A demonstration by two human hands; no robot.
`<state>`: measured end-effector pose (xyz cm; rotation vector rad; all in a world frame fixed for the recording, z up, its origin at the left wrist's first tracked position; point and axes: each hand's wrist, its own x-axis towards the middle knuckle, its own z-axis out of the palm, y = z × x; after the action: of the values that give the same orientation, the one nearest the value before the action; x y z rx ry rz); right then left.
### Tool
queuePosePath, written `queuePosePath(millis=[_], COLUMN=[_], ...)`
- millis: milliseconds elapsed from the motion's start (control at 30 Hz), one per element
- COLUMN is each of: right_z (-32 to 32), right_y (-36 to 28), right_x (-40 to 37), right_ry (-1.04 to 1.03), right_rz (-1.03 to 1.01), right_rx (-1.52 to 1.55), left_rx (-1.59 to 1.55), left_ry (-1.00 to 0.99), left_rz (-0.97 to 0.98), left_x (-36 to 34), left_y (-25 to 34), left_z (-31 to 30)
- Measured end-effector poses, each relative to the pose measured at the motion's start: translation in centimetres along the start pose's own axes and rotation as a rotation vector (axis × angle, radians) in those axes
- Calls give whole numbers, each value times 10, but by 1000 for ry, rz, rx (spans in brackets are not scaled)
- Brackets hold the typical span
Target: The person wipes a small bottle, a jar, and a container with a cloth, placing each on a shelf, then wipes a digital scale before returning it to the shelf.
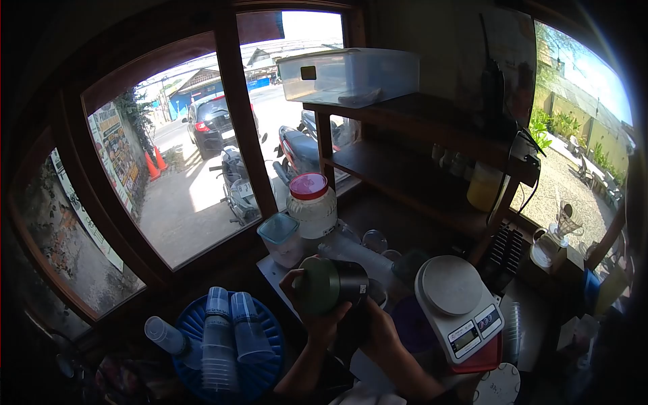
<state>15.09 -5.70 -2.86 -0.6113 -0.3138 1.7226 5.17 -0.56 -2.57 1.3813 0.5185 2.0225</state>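
Note:
A dark cylindrical container with a green lid [322,286] is held up in front of me, tilted, at the lower middle. My left hand [317,317] is wrapped round its green end, with fingers curled over the far side. Against the dark body's lower right side, my right hand [379,329] is closed on the container; its fingertips are partly hidden. Behind the container lie clear plastic cups [361,253]. To its right stands a white kitchen scale [451,287] with a round plate.
A blue round tray [273,364] with stacked plastic cups [219,331] is at the lower left. A red-lidded jar [312,209] and a blue-lidded tub [280,239] stand by the window. A clear bin [351,77] sits on the wooden shelf [405,121].

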Motion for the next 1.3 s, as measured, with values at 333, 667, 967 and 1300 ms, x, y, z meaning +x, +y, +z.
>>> queuePosePath(millis=[333, 667, 967, 1300], right_z=[5, -7, -13, -1], right_y=[-4, -18, -50, -43], right_x=[-10, -21, -43, -34], right_ry=[46, -67, 18, 173], right_rz=[-650, -898, -846, -1119], right_rx=[-728, -603, -1026, -960], left_rx=[-436, -707, -1093, -409], left_ry=[40, 46, -340, -496], left_rz=[-403, -632, -817, -597], left_x=[-3, 2, 10, 17], left_y=[0, -18, -13, -3], left_z=[-5, 2, 35, 44])
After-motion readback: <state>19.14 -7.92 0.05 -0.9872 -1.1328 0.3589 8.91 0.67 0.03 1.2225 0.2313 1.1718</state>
